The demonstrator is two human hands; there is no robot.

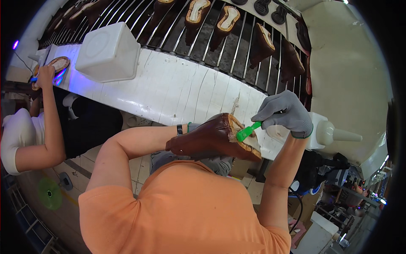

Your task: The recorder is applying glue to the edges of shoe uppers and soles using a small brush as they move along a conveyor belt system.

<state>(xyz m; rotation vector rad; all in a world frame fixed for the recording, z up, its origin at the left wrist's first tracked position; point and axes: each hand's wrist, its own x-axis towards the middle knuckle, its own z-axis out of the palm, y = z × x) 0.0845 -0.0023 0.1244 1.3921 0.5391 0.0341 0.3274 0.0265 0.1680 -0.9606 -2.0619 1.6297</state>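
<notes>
A dark brown leather boot upper (198, 137) is held tilted in front of my chest, its bottom turned toward the right. A pale insole shows inside the tan rim. My left hand (193, 126) supports it from behind; a bit of grey glove shows at the wrist, and the fingers are hidden. In my grey-gloved right hand (287, 113) is a brush with a green handle (248, 131), pinched between the fingers. The brush's bristle end touches the boot's bottom near its edge.
Beyond the white worktop (177, 84), a roller conveyor (175, 40) carries several brown boots. A white square tub (105, 53) stands at the left, a white nozzled bottle (325, 133) at the right. At far left, a co-worker's hand (45, 76) works beside a sole (59, 63).
</notes>
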